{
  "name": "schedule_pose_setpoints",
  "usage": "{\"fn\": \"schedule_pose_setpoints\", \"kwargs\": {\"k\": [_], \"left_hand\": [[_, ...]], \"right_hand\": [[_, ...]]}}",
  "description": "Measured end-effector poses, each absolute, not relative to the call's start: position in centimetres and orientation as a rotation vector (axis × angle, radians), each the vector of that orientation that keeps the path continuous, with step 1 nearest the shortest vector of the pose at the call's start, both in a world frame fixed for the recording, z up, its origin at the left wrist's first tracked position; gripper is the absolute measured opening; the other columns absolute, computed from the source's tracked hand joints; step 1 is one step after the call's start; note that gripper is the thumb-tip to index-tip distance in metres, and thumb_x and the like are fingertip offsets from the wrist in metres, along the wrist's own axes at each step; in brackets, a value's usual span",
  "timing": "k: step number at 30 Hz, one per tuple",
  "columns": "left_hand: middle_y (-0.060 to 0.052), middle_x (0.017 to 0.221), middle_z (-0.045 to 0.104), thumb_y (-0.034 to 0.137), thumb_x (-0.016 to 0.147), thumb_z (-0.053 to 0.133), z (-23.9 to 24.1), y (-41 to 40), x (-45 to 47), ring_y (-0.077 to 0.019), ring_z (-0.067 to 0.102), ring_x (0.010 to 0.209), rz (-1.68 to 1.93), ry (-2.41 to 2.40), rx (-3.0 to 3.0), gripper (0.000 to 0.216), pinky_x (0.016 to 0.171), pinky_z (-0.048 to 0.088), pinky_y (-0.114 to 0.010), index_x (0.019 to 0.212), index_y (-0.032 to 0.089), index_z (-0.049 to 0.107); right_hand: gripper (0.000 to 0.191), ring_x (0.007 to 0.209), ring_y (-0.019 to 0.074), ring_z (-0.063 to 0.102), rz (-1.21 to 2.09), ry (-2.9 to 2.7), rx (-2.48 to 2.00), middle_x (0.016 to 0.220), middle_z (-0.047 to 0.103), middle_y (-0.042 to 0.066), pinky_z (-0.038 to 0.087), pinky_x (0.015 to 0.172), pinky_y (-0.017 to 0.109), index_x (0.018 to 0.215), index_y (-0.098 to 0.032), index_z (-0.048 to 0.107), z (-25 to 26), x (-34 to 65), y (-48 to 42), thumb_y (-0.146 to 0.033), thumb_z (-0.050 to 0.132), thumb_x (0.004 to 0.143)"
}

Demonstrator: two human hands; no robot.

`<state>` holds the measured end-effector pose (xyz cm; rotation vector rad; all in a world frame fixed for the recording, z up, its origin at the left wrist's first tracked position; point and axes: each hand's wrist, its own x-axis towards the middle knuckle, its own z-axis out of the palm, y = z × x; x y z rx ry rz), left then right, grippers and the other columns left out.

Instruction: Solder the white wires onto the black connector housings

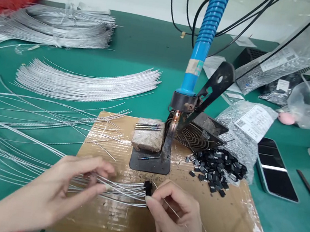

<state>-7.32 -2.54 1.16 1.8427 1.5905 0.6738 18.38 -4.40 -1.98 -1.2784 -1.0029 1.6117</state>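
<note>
My left hand (pixel 76 182) pinches a bunch of thin silver wires (pixel 123 193) between thumb and fingers over the taped cardboard sheet (pixel 237 227). My right hand (pixel 175 215) is closed on a small black connector piece (pixel 148 187) at the wires' right ends, and a single thin wire runs under its fingers. Just behind the hands stands a blue-handled soldering iron (pixel 204 42) in its metal stand (pixel 195 133), tip pointing down at a dark base plate (pixel 150 163). A pile of small black connector pieces (pixel 215 166) lies right of the stand.
Bundles of silver wires (pixel 87 79) fan over the green table at the left, with a bigger bundle (pixel 54 27) behind. A brownish sponge block (pixel 148 138) sits beside the iron. A phone (pixel 276 167), plastic bags of parts (pixel 250 125) and black cables (pixel 242 26) lie at the right.
</note>
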Motion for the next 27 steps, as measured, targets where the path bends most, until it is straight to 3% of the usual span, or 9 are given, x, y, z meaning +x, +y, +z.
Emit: {"fn": "schedule_pose_setpoints", "kwargs": {"k": [2, 4, 7, 10, 13, 15, 17, 20, 27], "left_hand": [[0.0, 0.114, 0.083, 0.034, 0.092, 0.073, 1.7, -2.9, -5.9, -0.0229, 0.076, 0.101, 0.55, 1.484, 1.945, 0.031, 0.083, 0.058, -0.025, 0.123, 0.036, 0.076], [-0.001, 0.112, 0.082, 0.026, 0.096, 0.067, 1.9, -3.1, -4.2, -0.0225, 0.076, 0.103, 0.467, 1.354, 1.988, 0.03, 0.085, 0.058, -0.025, 0.125, 0.034, 0.072], [-0.001, 0.09, 0.078, 0.025, 0.104, 0.054, 1.7, -2.8, -1.9, -0.0193, 0.073, 0.082, 0.419, 1.279, 1.854, 0.02, 0.072, 0.055, -0.024, 0.105, 0.029, 0.073], [0.001, 0.072, 0.065, 0.037, 0.106, 0.052, 1.3, -2.2, -1.0, -0.0164, 0.059, 0.064, 0.38, 1.295, 1.619, 0.028, 0.057, 0.045, -0.023, 0.088, 0.025, 0.069], [0.004, 0.065, 0.052, 0.044, 0.104, 0.054, 0.9, -1.5, -0.8, -0.014, 0.044, 0.06, 0.412, 1.313, 1.422, 0.034, 0.053, 0.035, -0.023, 0.081, 0.022, 0.065], [0.004, 0.065, 0.051, 0.044, 0.102, 0.057, 0.7, -1.0, -0.8, -0.0138, 0.042, 0.061, 0.433, 1.296, 1.355, 0.033, 0.054, 0.034, -0.023, 0.08, 0.021, 0.066], [0.003, 0.066, 0.052, 0.043, 0.1, 0.059, 0.6, -0.7, -0.6, -0.0141, 0.043, 0.062, 0.456, 1.286, 1.317, 0.031, 0.055, 0.034, -0.023, 0.08, 0.02, 0.068], [0.002, 0.067, 0.055, 0.041, 0.097, 0.063, 0.7, -0.6, -0.3, -0.0142, 0.045, 0.062, 0.481, 1.278, 1.279, 0.028, 0.056, 0.036, -0.023, 0.079, 0.02, 0.069], [0.002, 0.067, 0.057, 0.039, 0.095, 0.067, 0.7, -0.9, -0.3, -0.0134, 0.046, 0.062, 0.492, 1.283, 1.254, 0.024, 0.054, 0.038, -0.022, 0.08, 0.02, 0.071]], "right_hand": [[0.031, 0.052, 0.0062, 0.045, 1.569, -1.048, -1.283, 0.068, 0.053, -0.004, 0.029, 0.049, 0.023, 0.068, -0.018, 0.064, -2.1, 18.3, -4.4, -0.035, 0.077, 0.091], [0.031, 0.053, 0.0064, 0.046, 1.547, -1.068, -1.285, 0.068, 0.053, -0.004, 0.031, 0.05, 0.022, 0.069, -0.018, 0.065, -2.2, 18.2, -4.4, -0.035, 0.077, 0.092], [0.031, 0.049, 0.0051, 0.046, 1.574, -1.011, -1.27, 0.069, 0.055, -0.004, 0.032, 0.046, 0.02, 0.07, -0.018, 0.066, -2.3, 18.0, -4.6, -0.037, 0.079, 0.091], [0.036, 0.047, 0.0063, 0.051, 1.554, -0.959, -1.244, 0.073, 0.059, -0.002, 0.038, 0.043, 0.02, 0.077, -0.018, 0.072, -2.6, 18.4, -4.7, -0.05, 0.076, 0.092], [0.063, 0.052, 0.014, 0.06, 1.356, -0.985, -1.321, 0.075, 0.064, 0.003, 0.051, 0.045, 0.026, 0.089, -0.018, 0.079, -3.0, 20.5, -4.7, -0.064, 0.04, 0.107], [0.074, 0.062, 0.0175, 0.066, 1.197, -1.016, -1.428, 0.076, 0.068, 0.006, 0.056, 0.054, 0.029, 0.095, -0.019, 0.079, -3.4, 22.6, -4.4, -0.057, 0.019, 0.113], [0.046, 0.068, 0.0149, 0.066, 0.947, -1.153, -1.577, 0.083, 0.07, 0.005, 0.054, 0.061, 0.026, 0.099, -0.019, 0.078, -4.0, 24.5, -3.8, -0.047, 0.045, 0.112], [0.021, 0.063, 0.0138, 0.062, 0.484, -1.568, -1.762, 0.084, 0.068, 0.003, 0.051, 0.059, 0.027, 0.101, -0.018, 0.075, -5.0, 26.1, -2.8, -0.038, 0.068, 0.102], [0.019, 0.073, 0.0181, 0.065, 0.287, -1.767, -1.761, 0.086, 0.066, 0.004, 0.048, 0.069, 0.032, 0.099, -0.018, 0.071, -5.9, 25.6, -2.1, -0.026, 0.057, 0.107]]}}
